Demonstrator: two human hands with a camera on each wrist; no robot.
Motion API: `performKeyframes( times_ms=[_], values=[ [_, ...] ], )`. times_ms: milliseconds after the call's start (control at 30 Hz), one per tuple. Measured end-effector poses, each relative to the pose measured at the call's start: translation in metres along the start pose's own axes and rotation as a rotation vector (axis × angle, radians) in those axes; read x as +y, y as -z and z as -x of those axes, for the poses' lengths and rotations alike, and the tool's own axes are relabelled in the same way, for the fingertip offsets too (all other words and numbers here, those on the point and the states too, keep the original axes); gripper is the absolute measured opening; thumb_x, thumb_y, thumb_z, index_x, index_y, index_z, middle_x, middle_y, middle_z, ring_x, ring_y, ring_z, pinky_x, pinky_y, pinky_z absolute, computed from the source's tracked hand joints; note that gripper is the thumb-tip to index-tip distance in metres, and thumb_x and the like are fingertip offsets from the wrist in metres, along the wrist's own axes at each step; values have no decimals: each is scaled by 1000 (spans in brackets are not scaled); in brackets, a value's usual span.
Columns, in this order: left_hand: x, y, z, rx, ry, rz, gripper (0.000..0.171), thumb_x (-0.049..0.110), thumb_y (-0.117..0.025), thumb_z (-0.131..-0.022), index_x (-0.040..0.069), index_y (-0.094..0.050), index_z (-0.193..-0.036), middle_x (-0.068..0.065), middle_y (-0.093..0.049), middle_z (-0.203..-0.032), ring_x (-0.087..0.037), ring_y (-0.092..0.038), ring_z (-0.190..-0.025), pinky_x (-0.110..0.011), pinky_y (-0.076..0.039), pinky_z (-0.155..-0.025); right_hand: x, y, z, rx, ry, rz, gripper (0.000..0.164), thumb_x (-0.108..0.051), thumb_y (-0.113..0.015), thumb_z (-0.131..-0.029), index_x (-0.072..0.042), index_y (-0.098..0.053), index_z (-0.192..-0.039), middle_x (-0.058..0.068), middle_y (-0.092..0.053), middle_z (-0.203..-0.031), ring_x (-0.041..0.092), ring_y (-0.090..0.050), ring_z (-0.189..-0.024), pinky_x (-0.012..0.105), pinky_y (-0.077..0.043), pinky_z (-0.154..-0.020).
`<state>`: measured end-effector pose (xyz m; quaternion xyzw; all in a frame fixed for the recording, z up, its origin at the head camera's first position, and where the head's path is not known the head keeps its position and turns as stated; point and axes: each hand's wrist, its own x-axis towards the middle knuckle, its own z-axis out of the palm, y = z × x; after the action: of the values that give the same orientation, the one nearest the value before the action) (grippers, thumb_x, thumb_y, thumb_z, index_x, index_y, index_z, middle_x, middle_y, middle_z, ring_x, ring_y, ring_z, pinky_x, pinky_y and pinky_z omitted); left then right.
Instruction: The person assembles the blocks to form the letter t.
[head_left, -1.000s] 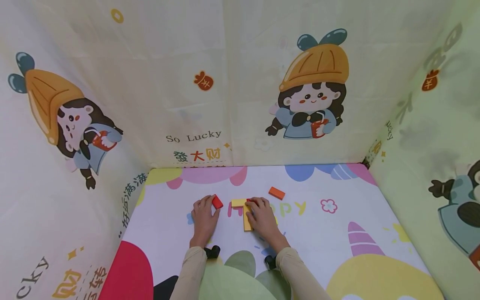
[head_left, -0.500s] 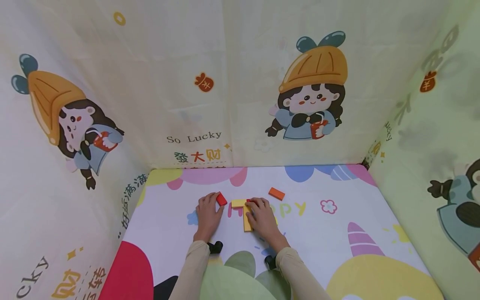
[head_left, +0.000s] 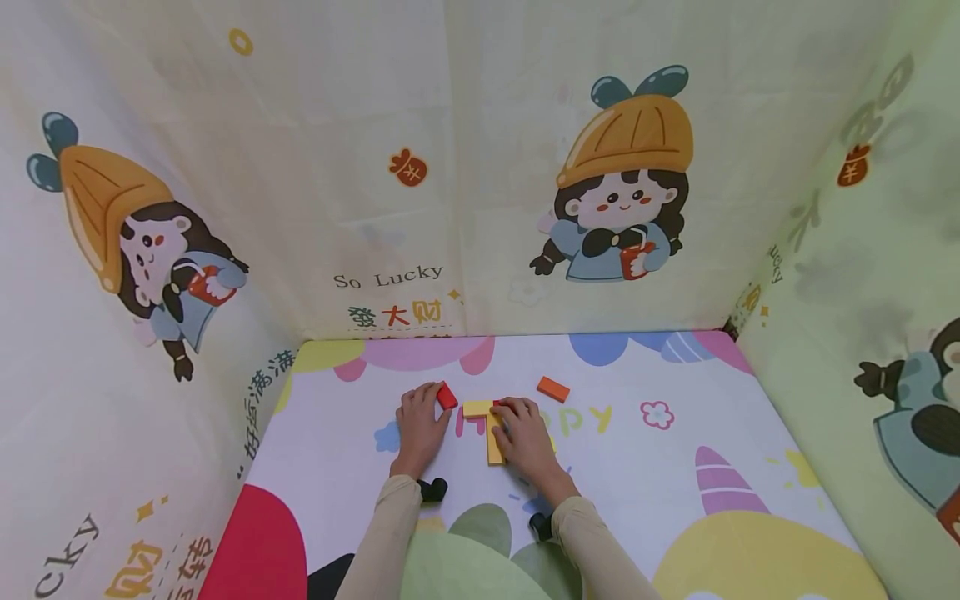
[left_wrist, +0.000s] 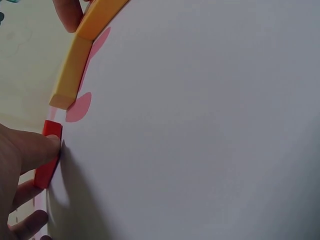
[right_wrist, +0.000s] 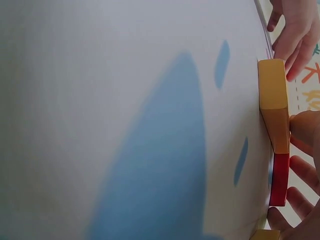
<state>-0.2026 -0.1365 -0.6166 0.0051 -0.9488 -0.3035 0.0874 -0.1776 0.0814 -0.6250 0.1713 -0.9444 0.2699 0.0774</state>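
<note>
My left hand point(head_left: 420, 425) pinches a red block point(head_left: 447, 395); in the left wrist view the thumb point(left_wrist: 42, 149) presses its near face. Just right of it, a short yellow block point(head_left: 476, 409) lies crosswise at the far end of a long yellow block point(head_left: 493, 446). My right hand point(head_left: 527, 429) rests over the long block's far right side. In the right wrist view its fingertips touch that block and a second red block point(right_wrist: 280, 182) lying against it. Most of this red block is hidden under the hand in the head view.
An orange block point(head_left: 553, 389) lies beyond my right hand. Another yellow block point(right_wrist: 265, 235) shows at the bottom edge of the right wrist view. Printed cloth walls point(head_left: 480, 208) stand behind and at both sides of the patterned tabletop point(head_left: 622, 467).
My left hand has moved right with the red block, bringing it close to the short yellow block's left end. The right hand stays where it was on the blocks.
</note>
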Motion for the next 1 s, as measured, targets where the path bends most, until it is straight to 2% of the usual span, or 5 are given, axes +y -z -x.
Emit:
performKeyframes(
  times_ms=[367,1000],
  values=[
    [-2,-5,-8,-35,-14,-24,57,23,-76,-96,17,-56,-149,-10,-54,-152,-35,-42,-137,-59,-36,-112,-3,3,1,-7,-11,-3,37,-25,-70,-100,-15,-66,-135,8,-57,-142,35,-46,-137,53,-45,-115],
    [-2,-5,-15,-60,-88,-56,59,25,-77,-96,16,-55,-150,-10,-54,-154,-35,-43,-138,-60,-38,-110,-3,3,1,-6,-5,-1,36,-25,-69,-101,-15,-66,-135,7,-58,-142,35,-46,-136,53,-45,-114]
  ],
)
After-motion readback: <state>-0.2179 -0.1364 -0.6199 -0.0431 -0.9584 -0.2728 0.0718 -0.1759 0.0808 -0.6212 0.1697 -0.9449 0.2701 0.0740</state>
